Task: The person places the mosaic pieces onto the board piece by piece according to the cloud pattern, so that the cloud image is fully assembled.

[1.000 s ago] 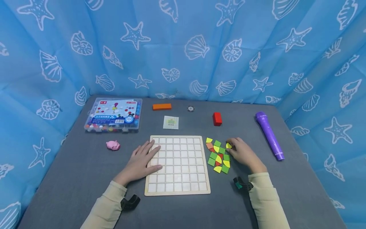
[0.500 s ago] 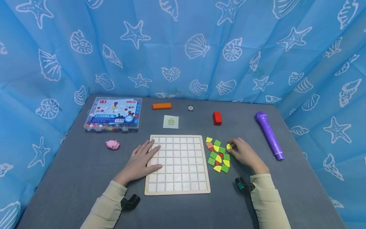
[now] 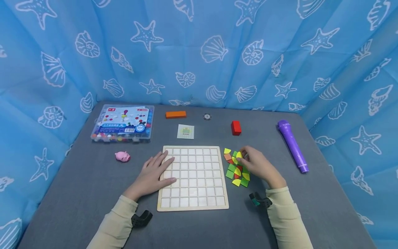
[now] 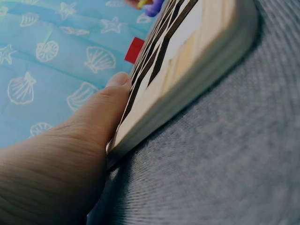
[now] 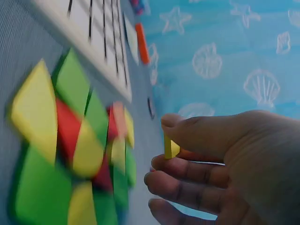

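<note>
Blue curtain (image 3: 199,76) is hung behind a grey tabletop (image 3: 93,193), on which a gridded board (image 3: 193,173) is laid. By the left grip (image 3: 150,176) nothing is grasped; its fingers are spread over the board's left edge, and by this light pressure the board should be well enough steadied. By the right grip (image 3: 256,166) a yellow tile (image 5: 169,147) is pinched between thumb and forefinger, at the far part of the pile (image 3: 231,168), just right of the board. Whether the pile is touched by the tile cannot be told. For a clean carry, the tile is best raised clear first, since the loose pile could easily be nudged; the lower fingers should be lifted too. Only light pressure seems needed, as so small a tile could be twisted or flicked away. Beyond the board a card (image 3: 186,131) is set, its print too small to be read.
</note>
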The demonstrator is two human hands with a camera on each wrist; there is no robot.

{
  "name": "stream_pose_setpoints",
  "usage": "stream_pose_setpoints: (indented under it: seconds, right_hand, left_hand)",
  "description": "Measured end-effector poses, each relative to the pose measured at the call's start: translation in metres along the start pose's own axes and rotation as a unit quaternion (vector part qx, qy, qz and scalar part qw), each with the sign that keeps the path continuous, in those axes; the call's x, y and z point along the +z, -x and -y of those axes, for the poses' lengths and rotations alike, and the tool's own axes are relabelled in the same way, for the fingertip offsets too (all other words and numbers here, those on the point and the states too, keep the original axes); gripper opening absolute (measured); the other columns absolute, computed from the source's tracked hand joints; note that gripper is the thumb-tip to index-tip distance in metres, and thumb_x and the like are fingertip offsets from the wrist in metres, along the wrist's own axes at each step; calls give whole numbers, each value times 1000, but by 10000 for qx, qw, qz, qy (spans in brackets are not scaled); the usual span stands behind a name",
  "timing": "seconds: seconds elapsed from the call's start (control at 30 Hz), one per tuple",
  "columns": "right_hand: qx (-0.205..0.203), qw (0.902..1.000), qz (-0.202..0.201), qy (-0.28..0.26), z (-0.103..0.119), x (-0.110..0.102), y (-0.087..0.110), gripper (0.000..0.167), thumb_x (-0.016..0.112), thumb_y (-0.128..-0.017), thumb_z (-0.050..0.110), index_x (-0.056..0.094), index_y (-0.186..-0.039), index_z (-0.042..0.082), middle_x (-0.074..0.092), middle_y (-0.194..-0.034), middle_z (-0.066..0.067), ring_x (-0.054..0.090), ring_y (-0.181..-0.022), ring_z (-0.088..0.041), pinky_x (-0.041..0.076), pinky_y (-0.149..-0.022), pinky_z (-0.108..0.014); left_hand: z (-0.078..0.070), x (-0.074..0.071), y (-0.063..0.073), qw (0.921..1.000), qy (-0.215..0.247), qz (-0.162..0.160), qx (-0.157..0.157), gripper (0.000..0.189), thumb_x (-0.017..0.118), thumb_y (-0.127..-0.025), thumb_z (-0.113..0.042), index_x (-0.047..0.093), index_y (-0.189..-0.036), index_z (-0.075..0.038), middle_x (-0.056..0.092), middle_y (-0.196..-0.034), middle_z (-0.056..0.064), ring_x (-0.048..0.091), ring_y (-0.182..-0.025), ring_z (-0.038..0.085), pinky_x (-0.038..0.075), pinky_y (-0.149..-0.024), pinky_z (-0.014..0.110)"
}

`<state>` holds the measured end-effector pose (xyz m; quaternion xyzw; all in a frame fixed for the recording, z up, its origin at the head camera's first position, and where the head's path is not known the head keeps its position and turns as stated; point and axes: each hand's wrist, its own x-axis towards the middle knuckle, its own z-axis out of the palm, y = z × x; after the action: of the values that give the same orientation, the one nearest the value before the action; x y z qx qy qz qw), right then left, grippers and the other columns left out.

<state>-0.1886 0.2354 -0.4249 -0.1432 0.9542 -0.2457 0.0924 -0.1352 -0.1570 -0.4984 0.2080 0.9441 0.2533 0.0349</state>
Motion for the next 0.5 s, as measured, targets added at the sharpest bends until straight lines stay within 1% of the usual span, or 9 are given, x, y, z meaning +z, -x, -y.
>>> stream_pose_setpoints:
  seconds: [0.2,0.37,0.5]
  right_hand:
    - [-306,9995,82,-27,34,11,-6,37,63,-93,26,53,-121,3,62,-103,-9,59,-87,-19,53,-68,-31]
    - [-573,9983,55,27,58,22,-14,33,65,-92,24,55,-117,5,61,-97,-6,58,-82,-16,52,-67,-30]
    - [-799,9966,120,143,79,36,-24,31,67,-91,22,56,-115,6,61,-96,-3,56,-79,-14,51,-69,-29]
  left_hand:
    - [-1,1,0,10000,61,7,-50,78,55,-87,-61,31,-151,-23,13,-161,7,9,-148,31,11,-112,60]
    - [-1,1,-1,9999,110,-1,-54,79,55,-87,-61,31,-151,-23,14,-161,7,9,-148,31,11,-112,61]
    - [-1,0,0,9999,157,-37,-28,78,57,-87,-60,31,-151,-22,14,-161,8,9,-148,31,11,-112,61]
